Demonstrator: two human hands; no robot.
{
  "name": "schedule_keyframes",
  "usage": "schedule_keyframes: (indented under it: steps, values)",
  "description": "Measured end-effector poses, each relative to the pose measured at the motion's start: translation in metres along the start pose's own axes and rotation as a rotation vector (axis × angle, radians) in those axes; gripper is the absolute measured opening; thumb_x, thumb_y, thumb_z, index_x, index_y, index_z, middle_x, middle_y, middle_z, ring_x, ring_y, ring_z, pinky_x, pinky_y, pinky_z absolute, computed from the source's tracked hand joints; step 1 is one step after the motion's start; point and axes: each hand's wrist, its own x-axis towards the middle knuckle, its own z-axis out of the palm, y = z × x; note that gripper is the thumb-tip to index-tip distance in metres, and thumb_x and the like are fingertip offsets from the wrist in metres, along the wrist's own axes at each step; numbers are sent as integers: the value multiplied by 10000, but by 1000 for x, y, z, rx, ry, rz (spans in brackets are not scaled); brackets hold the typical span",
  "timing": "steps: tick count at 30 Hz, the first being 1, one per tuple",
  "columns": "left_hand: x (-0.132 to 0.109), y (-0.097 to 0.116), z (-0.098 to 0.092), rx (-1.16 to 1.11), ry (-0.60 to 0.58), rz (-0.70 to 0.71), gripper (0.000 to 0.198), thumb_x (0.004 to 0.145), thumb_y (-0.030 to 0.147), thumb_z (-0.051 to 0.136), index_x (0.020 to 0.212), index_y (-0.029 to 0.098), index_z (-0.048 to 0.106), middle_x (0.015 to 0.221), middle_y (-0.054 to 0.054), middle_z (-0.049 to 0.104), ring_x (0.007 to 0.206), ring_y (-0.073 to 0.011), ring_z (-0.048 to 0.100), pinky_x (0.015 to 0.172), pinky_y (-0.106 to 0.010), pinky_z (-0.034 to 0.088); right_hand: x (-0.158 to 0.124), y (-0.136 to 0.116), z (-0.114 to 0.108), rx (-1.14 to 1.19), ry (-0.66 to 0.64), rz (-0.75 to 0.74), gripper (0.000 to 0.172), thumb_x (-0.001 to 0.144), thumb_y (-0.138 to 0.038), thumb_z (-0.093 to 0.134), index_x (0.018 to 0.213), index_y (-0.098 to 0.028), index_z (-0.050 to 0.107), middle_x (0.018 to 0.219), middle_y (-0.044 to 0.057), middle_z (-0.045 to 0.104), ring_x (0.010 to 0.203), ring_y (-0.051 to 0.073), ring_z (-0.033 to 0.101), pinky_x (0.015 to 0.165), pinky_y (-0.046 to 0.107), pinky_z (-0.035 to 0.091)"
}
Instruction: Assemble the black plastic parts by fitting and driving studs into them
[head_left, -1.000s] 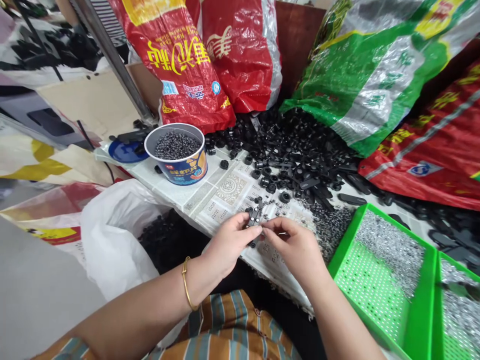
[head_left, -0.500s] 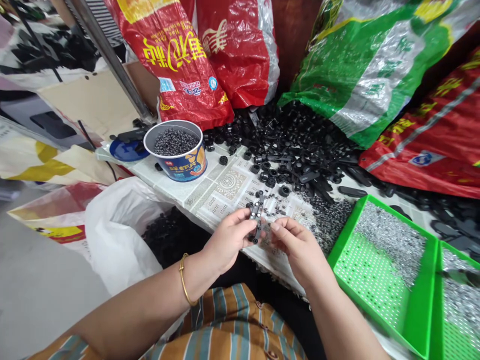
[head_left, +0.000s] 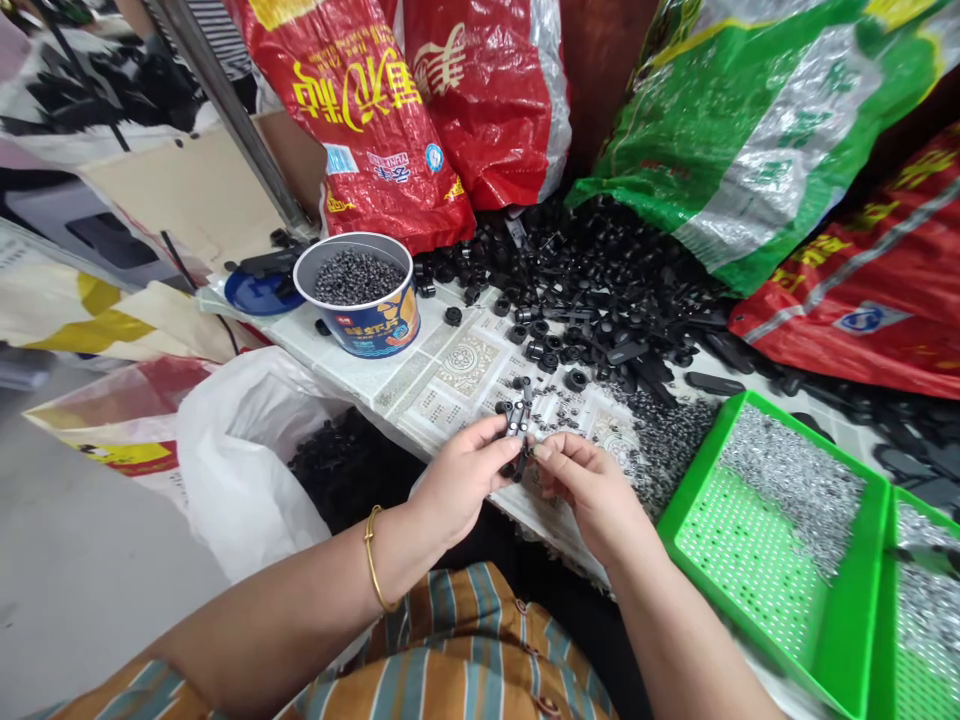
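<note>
A small black plastic assembly, with arms and bright metal pins, is pinched in my left hand above the table's front edge. My right hand is closed beside it, thumb and forefinger pressed together at the assembly's right side. Whatever sits between those right fingertips is too small to make out. Beyond the hands, loose black plastic parts lie heaped on the patterned tabletop. Tiny dark pieces are scattered to the right of the assembly.
At the left stands a tub of small dark pieces. Green perforated trays with shiny metal bits are at the right. Red sacks and a green sack line the back. A white bag hangs open below the table's left edge.
My right fingertips have moved left to meet the assembly's side. The assembly has turned slightly in my left hand. The whole view has shifted a little.
</note>
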Motion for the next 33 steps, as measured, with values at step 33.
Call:
schedule_keyframes:
  steps: [33]
  values:
    - [-4,-3,3,-60,-25,-15,169,706,197,616,871,166,606,861,-34,603,799,-129,529,728,-262,426,-3,11,-6,-336,56,-269,217,741,-366,584,660,-187,492,593,-28,477,559,104,422,543,236,354]
